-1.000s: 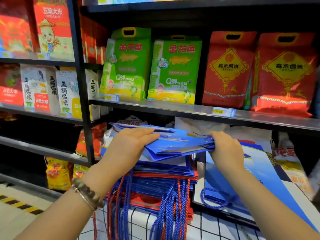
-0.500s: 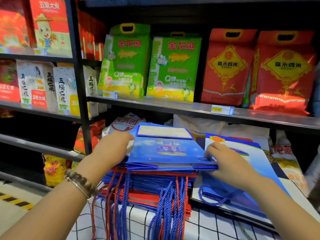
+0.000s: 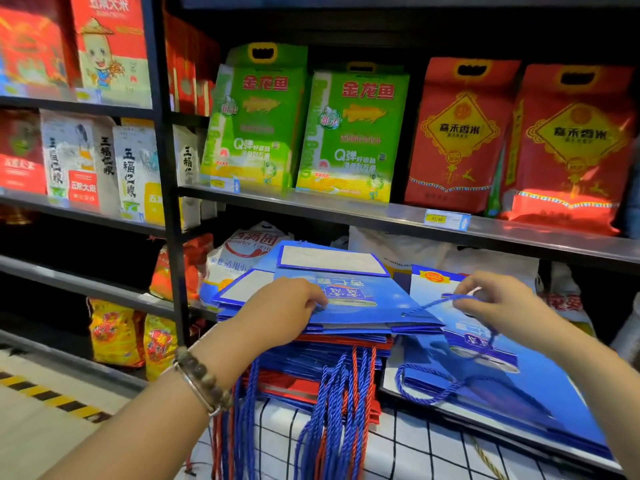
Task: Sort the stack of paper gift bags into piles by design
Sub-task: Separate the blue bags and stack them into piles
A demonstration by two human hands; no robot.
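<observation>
A stack of folded blue and red paper gift bags (image 3: 346,344) lies on a white checked cloth (image 3: 398,448), rope handles hanging over the front. On top rests a blue bag (image 3: 367,299) with its base flap showing. My left hand (image 3: 280,310) grips this top bag at its left front edge, fingers curled onto it. My right hand (image 3: 495,303) pinches the bag's blue rope handle (image 3: 429,304), lifted to the right. A separate pile of blue bags (image 3: 491,372) lies flat to the right of the stack.
A black metal shelf edge (image 3: 381,216) runs just above the bags, holding green rice packs (image 3: 349,133) and red rice packs (image 3: 457,136). A black upright post (image 3: 169,202) stands left. White sacks (image 3: 398,247) sit behind the bags. Yellow-black floor tape (image 3: 52,400) marks the lower left.
The top blue bag went from lifted and tilted to lying flat on the stack. My right hand left the bag's edge and now pinches its rope handle.
</observation>
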